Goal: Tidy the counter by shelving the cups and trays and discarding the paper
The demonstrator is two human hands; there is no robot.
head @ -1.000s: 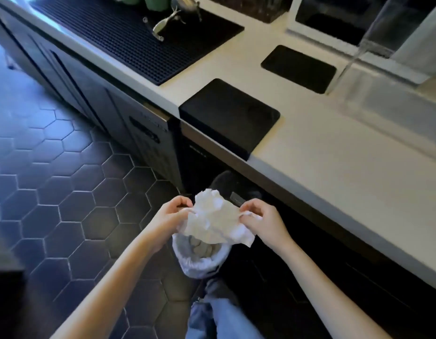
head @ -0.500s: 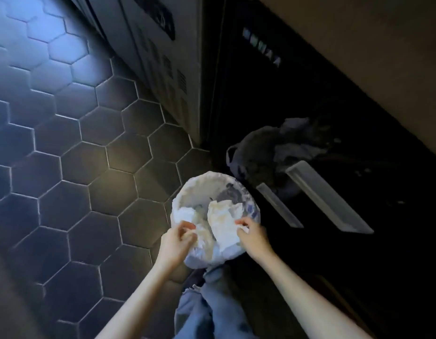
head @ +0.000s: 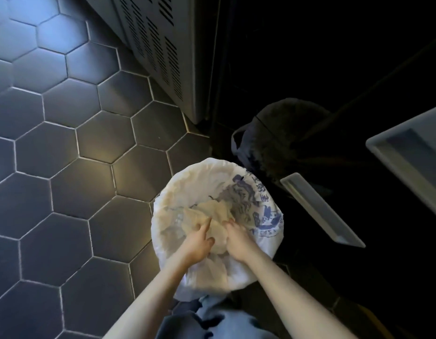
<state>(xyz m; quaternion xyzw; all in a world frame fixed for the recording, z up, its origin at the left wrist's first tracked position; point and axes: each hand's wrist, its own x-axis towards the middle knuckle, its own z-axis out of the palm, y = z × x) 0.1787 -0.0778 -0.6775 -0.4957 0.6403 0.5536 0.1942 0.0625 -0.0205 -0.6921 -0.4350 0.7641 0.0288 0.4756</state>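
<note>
The crumpled white paper (head: 213,212) lies inside a small round bin lined with a white bag with blue print (head: 187,178), which stands on the floor below me. Both hands reach into the bin from the near side. My left hand (head: 197,243) presses on the paper's left part, its index finger stretched out and its other fingers curled. Beside it, my right hand (head: 236,239) has its fingers dug into the paper's right part. No cups or trays are in view.
Dark hexagonal floor tiles (head: 65,143) spread to the left. A grey vented cabinet panel (head: 158,45) rises behind the bin. A dark bag (head: 273,143) sits in the shadowed recess at right, near two pale grey bar handles (head: 319,209). My blue-clad knee (head: 212,319) is below.
The view dropped from the counter down to the floor bin. Both hands carried the paper down into the bin and now push it deeper inside.
</note>
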